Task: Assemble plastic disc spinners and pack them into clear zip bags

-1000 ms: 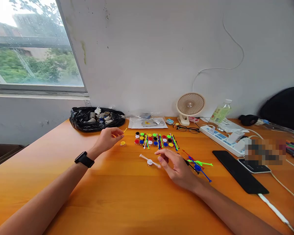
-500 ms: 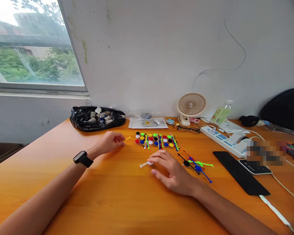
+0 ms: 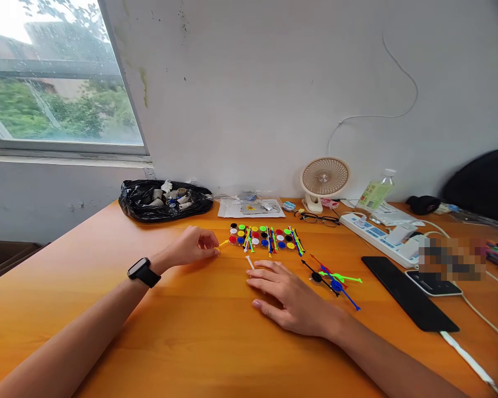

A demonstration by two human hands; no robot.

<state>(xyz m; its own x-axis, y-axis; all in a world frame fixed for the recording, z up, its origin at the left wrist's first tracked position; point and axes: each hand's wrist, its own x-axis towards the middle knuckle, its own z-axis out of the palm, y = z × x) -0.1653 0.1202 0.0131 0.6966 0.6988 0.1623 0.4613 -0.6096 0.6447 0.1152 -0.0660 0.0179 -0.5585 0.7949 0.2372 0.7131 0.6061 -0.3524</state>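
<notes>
My left hand [image 3: 197,247], with a black watch on its wrist, pinches a yellow arrow spinner [image 3: 223,244] low over the table; most of its base is behind my fingers. My right hand [image 3: 288,293] lies palm down, fingers stretched and thumb apart. A white arrow spinner [image 3: 249,263] pokes out past its fingertips, the rest covered by them. Beyond both hands sit rows of coloured round discs [image 3: 255,241], with bundles of coloured arrows [image 3: 271,241] between them. Right of my right hand lie a black spinner [image 3: 316,277], a blue spinner [image 3: 336,285] and a green arrow [image 3: 342,276].
A black plastic bag [image 3: 139,207] of grey pieces stands at the back left. Along the back are a small fan [image 3: 324,178], glasses [image 3: 321,220] and a bottle [image 3: 375,193]. A power strip [image 3: 377,240] and a black flat slab [image 3: 409,293] lie right.
My left hand has moved right with the yellow spinner, towards the discs. The white spinner's arrow has turned from pointing left to pointing away, under my right hand, which has barely shifted.
</notes>
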